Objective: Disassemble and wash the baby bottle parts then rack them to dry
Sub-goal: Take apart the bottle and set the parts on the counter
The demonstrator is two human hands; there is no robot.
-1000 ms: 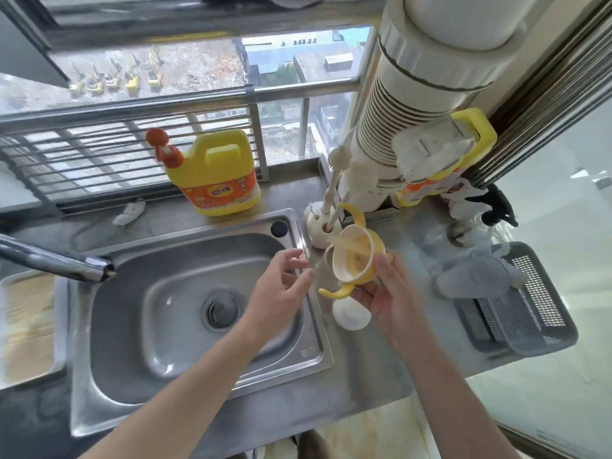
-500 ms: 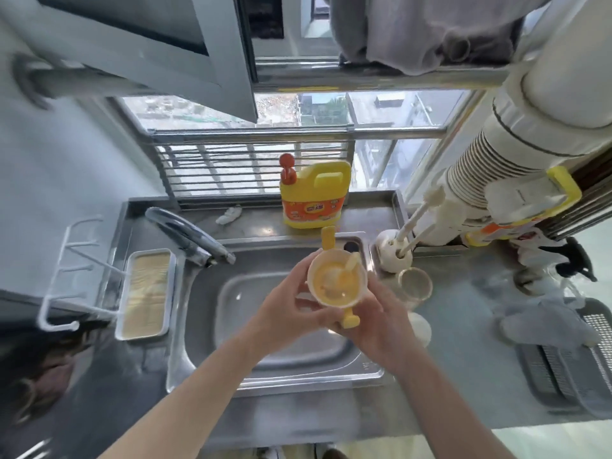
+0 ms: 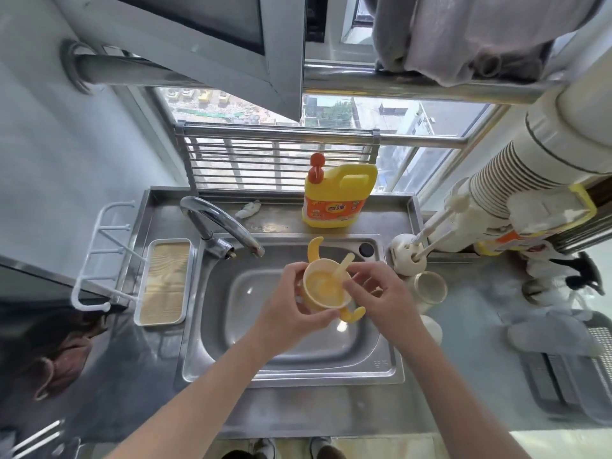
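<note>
Now holding a yellow lid (image 3: pixel 323 293) up over the sink (image 3: pixel 298 376) with both hands; gripping its left side with the left hand (image 3: pixel 288 314), fingers curled round the rim, thumb below; pinching its right edge with the right hand (image 3: pixel 381 298), fingertips right by the foot of a straw (image 3: pixel 345 264); cannot tell whether touching the straw. Turned open side up, with the straw poking out and leaning right; two curved handles, one sticking out at the back, one at the front.

Just right of the sink, on the counter (image 3: pixel 463 359): a clear bottle (image 3: pixel 430 288), apart from the lid, open mouth showing; beside it a white holder (image 3: pixel 405 260) with brushes (image 3: pixel 458 203); nearer, a white cap (image 3: pixel 433 329), partly hidden by the right arm.

Behind the sink: a tap (image 3: pixel 225 226) bent over the bowl; a yellow soap jug (image 3: pixel 337 200) with a red top.

Left of the sink: a tray (image 3: pixel 169 242) with a sponge (image 3: pixel 164 283).

Far right: a grey basket (image 3: pixel 563 385) under a pale cloth (image 3: pixel 556 329).
</note>
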